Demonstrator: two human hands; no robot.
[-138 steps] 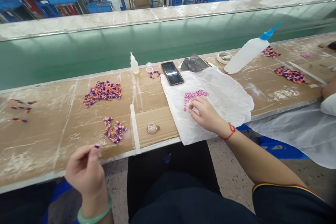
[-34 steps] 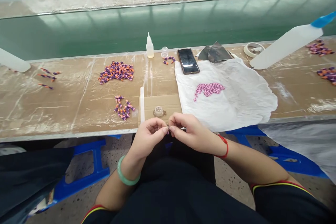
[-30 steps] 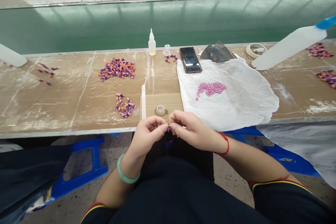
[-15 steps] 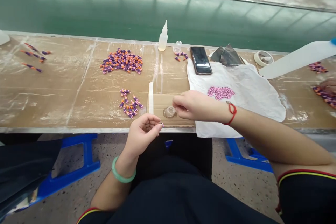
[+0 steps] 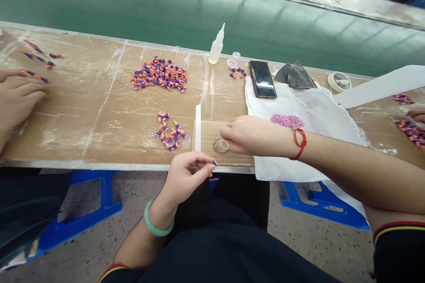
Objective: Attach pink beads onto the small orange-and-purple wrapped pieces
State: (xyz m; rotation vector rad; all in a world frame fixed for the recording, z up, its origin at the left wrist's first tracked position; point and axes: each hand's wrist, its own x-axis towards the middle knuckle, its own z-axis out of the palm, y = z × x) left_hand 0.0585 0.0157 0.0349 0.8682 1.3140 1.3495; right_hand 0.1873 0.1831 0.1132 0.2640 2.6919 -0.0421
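From my remote seat: left hand (image 5: 182, 181) pinched almost shut, thumb and forefinger gripping a small purple-and-orange piece (image 5: 213, 163) just above the front edge of the tabletop (image 5: 66, 119). Right hand (image 5: 255, 135) reaches forward, fingers loosely curled, just beside a shallow glass dish (image 5: 221, 146) on a cardboard sheet (image 5: 207, 132). Whether it has hold of anything, I cannot tell.

Progress by eye: a compact pink heap (image 5: 287, 120) lies on a crumpled white sheet (image 5: 282, 168). A large purple-and-orange heap (image 5: 159, 74) and a looser patch (image 5: 170, 132) remain on the tabletop, with a small cluster (image 5: 237, 72) further back. My judgement: much of this material is left to handle. Another person's hand (image 5: 16, 95) rests at far left, near a few strewn pieces (image 5: 36, 55).
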